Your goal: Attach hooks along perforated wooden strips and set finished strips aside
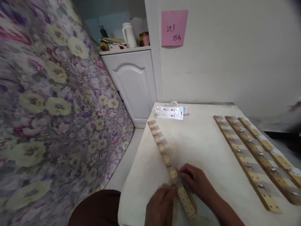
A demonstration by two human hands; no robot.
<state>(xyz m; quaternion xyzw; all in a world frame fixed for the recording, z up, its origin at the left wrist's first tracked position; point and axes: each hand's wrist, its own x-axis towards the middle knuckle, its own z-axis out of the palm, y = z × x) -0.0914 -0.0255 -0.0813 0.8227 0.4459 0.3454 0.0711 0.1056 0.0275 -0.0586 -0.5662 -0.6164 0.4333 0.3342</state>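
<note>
A long wooden strip with rows of drilled holes (185,201) slants across the white table in front of me. Small metal clips and clear plastic pieces sit along its farther part, while its near end has bare holes. My left hand (161,205) is closed at the strip's left edge, its fingertips touching it beside the nearest clip. From the right, my right hand (196,179) is closed in a pinch at a clear plastic piece (181,183) lying over the strip. The fingers partly hide that clip and the plastic's edge.
Several similar wooden strips (244,164) with clips and clear pieces lie along the table's right side. Clear blister packs (168,112) rest at the far edge of the table (199,138). A floral curtain (58,110) hangs at left, before a white cabinet (130,84).
</note>
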